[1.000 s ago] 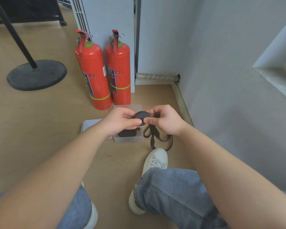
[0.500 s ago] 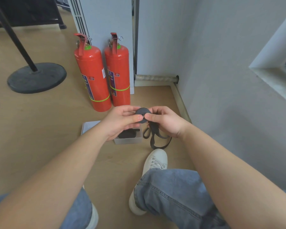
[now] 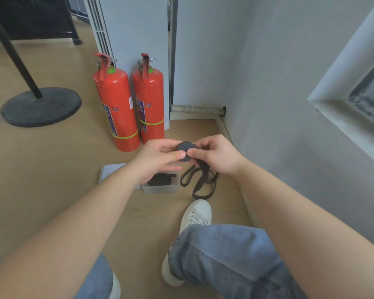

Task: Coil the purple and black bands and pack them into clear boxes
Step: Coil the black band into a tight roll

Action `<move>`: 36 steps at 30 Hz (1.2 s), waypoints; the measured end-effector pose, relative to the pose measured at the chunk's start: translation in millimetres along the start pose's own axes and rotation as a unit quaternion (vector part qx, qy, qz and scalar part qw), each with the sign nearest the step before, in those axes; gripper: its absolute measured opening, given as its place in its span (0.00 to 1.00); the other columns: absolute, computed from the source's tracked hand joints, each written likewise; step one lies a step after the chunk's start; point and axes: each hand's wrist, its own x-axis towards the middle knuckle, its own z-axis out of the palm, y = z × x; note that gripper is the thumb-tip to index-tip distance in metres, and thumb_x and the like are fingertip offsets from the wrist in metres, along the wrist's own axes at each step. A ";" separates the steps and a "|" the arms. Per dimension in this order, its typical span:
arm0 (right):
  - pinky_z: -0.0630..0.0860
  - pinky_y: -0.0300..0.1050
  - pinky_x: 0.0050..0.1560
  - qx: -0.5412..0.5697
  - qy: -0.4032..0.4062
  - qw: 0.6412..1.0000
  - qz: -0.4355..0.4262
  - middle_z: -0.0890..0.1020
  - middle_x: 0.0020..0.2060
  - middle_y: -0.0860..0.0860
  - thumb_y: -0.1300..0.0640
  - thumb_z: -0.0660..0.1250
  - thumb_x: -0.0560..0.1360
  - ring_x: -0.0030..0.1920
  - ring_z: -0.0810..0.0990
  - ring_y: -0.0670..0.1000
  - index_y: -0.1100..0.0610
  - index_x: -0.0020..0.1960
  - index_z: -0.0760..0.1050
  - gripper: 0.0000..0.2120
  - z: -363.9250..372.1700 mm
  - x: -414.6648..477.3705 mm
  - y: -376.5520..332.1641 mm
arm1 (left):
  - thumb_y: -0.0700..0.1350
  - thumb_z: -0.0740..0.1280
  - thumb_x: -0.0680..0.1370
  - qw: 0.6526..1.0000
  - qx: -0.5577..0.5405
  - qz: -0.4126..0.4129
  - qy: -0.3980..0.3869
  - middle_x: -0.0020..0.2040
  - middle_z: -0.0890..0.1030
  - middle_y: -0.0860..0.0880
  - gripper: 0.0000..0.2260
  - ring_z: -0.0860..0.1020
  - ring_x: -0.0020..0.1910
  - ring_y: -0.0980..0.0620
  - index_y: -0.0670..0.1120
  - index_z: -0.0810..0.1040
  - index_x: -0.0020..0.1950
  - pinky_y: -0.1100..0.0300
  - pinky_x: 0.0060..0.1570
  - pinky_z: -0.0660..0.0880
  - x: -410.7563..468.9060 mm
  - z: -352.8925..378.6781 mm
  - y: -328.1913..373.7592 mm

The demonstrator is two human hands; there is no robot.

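Coil of black band [image 3: 185,146], wound tight into a flat disc, is held in the air above the wooden floor [image 3: 52,169], between the person's two bare hands. The left grip [image 3: 158,158] pinches the disc's left side with thumb and curled fingers. The right grip [image 3: 216,156] pinches its right side, thumb on the disc's face. From under the right grip the uncoiled tail [image 3: 205,173] hangs down and lies in loose loops on the floor, just right of a clear box [image 3: 161,188]. The box stands open on the floor beneath the left grip, with a second black coil [image 3: 159,180] lying inside it. A flat pale piece [image 3: 110,171] lies just left of the box, partly hidden by the left forearm; lid or sheet, I cannot tell. Two red fire extinguishers [image 3: 117,113] stand upright side by side beyond the hands. A white shoe [image 3: 195,214] rests near the loops, with a knee in blue jeans [image 3: 225,251] behind it. A round black stand base [image 3: 41,106] sits well apart at the left.
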 end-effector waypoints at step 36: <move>0.83 0.56 0.43 0.029 0.054 0.997 -0.048 0.85 0.38 0.58 0.53 0.74 0.77 0.36 0.81 0.52 0.56 0.46 0.85 0.06 1.4 -31.0 -8.7 | 0.42 0.75 0.76 0.996 0.084 0.026 0.009 0.53 0.86 0.48 0.13 0.86 0.51 0.50 0.47 0.83 0.61 0.54 0.44 0.84 -25.1 9.6 32.4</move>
